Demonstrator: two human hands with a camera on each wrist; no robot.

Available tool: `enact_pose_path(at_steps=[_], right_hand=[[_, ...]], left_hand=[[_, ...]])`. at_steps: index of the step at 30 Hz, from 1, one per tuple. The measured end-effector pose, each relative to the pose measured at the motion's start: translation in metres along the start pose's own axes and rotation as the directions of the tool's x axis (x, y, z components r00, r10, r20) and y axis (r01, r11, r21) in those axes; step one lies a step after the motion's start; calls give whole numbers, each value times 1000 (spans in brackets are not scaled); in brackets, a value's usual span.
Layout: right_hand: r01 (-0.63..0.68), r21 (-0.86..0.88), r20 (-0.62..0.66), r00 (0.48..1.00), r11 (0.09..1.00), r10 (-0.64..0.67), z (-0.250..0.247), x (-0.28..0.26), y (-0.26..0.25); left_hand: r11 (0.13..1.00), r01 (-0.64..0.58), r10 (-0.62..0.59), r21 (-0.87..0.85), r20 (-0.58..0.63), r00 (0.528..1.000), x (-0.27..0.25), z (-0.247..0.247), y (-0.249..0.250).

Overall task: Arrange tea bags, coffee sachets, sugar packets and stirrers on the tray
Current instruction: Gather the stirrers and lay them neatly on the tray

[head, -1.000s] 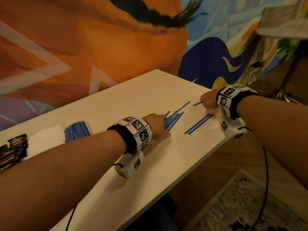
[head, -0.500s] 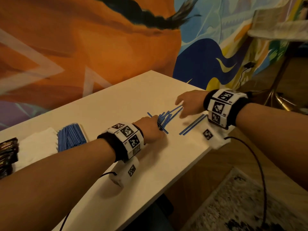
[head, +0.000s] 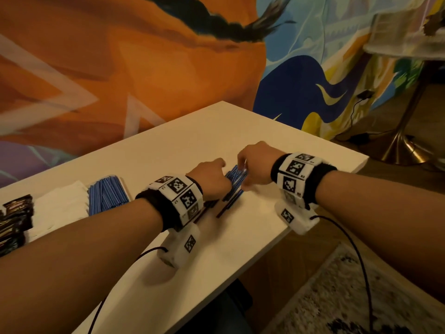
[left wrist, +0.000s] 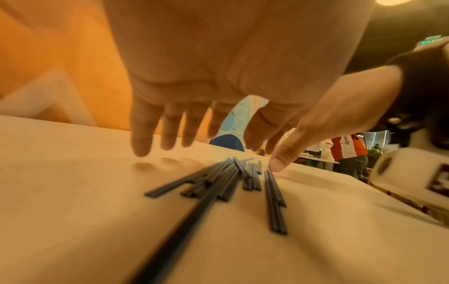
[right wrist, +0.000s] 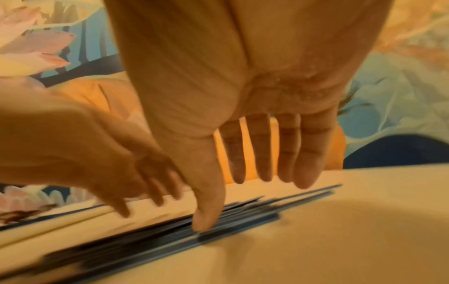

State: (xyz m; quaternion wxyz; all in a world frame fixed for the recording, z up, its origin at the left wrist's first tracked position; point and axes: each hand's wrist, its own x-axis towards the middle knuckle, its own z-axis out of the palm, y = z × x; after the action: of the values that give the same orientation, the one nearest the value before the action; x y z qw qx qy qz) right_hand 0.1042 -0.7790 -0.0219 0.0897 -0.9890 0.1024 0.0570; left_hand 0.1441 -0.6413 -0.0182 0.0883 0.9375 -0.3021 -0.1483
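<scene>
- Blue stirrers [head: 234, 180] lie in a loose heap on the white worktop [head: 252, 227], between the two hands and partly under them; several cross one another rather than lying parallel.
- Left hand [head: 212, 180] flanks the heap on one side, fingers straight and spread, tips near the worktop, gripping nothing; judged a wall to stop the sticks rolling off.
- Right hand [head: 256, 165] flanks the other side, fingers likewise extended, thumb tip pressing on the nearest stirrers; it seems to be sweeping them toward the left hand to make one bundle.
- Long axes of the stirrers run mostly between the palms, from the person's near side toward the far worktop edge, slanted to the right.
- Beyond the left forearm, another stirrer batch [head: 107, 195] lies beside white packets [head: 60, 207] and dark sachets [head: 14, 218].
</scene>
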Motion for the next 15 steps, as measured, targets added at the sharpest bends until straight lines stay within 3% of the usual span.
enact_pose_path(at_steps=[2,5,10,15], right_hand=[[-60,-48,9,998,997,61,-7,9,9],[-104,-87,107,988,991,113,-8,18,13],[36,-90,95,995,995,-27,6,17,-15],[72,-5,76,994,997,-72,-5,15,-17]], left_hand=[[996,70,-69,58,-25,997,-1,-2,-5],[987,79,-88,140,59,994,-1,8,-3],[955,35,-56,293,64,996,4,18,13],[973,79,-73,217,-34,997,9,7,8]])
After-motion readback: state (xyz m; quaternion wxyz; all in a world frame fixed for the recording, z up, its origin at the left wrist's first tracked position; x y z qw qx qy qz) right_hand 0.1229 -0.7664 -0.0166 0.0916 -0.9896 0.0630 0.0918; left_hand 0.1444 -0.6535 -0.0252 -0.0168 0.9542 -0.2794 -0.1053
